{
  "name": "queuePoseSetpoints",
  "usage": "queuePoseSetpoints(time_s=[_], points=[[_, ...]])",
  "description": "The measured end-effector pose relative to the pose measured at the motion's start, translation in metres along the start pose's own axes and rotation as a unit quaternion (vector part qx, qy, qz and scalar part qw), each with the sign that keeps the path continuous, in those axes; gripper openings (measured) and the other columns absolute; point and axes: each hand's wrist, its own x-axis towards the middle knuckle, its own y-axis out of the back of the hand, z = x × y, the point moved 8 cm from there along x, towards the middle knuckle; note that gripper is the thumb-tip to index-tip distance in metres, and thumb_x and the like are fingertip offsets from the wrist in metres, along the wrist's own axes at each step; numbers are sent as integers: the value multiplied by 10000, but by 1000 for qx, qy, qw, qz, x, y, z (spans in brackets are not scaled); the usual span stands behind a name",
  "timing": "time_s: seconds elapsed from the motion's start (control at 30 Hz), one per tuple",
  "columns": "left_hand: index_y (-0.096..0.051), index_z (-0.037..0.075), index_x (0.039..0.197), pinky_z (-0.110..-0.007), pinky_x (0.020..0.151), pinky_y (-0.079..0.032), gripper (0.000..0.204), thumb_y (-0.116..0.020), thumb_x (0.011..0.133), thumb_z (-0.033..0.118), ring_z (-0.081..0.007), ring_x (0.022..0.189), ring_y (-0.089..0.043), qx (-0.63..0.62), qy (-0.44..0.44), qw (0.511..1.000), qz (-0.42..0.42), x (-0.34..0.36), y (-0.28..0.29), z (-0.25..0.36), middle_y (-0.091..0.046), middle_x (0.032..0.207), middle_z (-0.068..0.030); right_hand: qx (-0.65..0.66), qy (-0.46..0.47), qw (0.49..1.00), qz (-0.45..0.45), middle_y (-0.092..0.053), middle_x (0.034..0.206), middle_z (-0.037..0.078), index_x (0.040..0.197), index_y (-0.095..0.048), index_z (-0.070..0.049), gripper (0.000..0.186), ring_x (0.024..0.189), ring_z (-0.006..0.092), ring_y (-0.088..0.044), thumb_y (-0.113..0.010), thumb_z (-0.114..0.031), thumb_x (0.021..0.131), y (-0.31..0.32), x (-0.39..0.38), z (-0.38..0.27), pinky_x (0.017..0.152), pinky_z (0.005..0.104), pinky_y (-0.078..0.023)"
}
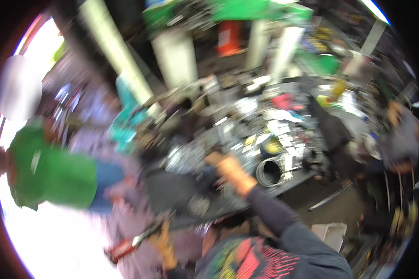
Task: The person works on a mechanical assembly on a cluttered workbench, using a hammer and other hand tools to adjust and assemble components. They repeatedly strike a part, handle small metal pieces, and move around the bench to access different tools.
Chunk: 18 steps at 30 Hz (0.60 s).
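Note:
The whole view is smeared by motion. My left hand (164, 241), low and left of my body, is closed around a long hand tool (125, 248) with a red end, a silver middle and a dark tip; its exact kind is too blurred to make out. Stretched over the cluttered dark workbench (223, 211) is my right hand (233, 173), its fingers smeared. Beside that hand lies a clear, shiny plastic-like heap (185, 159). A round metal ring or can with a dark inside (270, 172) stands to its right.
A person in a green shirt (51, 169) is at the left; another person in grey (402, 139) is at the far right. Metal parts and a red item (284, 101) crowd the bench. Behind are pale posts (174, 56) and an orange-red object (229, 39). A white container (330, 234) sits below right.

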Motion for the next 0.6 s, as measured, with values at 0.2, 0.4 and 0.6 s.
queuePoseSetpoints(time_s=[0.2, 0.4, 0.6], points=[[-501, 34, 970, -430, 968, -563, 192, -660, 927, -65, -269, 1047, -682, -277, 142, 946, 92, -11, 9, -13, -683, 1016, -160, 423, -197, 878, 106, -632, 780, 46, 1165, -561, -88, 237, 667, 186, -666, -617, -183, 955, 11, -22, 1, 600, 330, -586], [-530, 25, 1003, -446, 957, -572, 176, -682, 929, -23, -290, 1034, -684, -273, 153, 943, 115, -19, 13, -10, -672, 1000, -142, 114, -98, 988, -20, -646, 1024, 142, 1293, -571, -34, 456, 977, 296, -684, -665, -291, 928, -86, -23, -24, 872, 460, -566], [-534, 33, 991, -455, 900, -606, 186, -695, 916, -24, -295, 1023, -684, -263, 166, 942, 129, -33, 19, -19, -669, 995, -141, -408, 12, 904, -128, -395, 1539, 247, 1375, -587, -118, 608, 1406, 447, -387, -721, -385, 845, -132, 7, -22, 1123, 560, -347]])
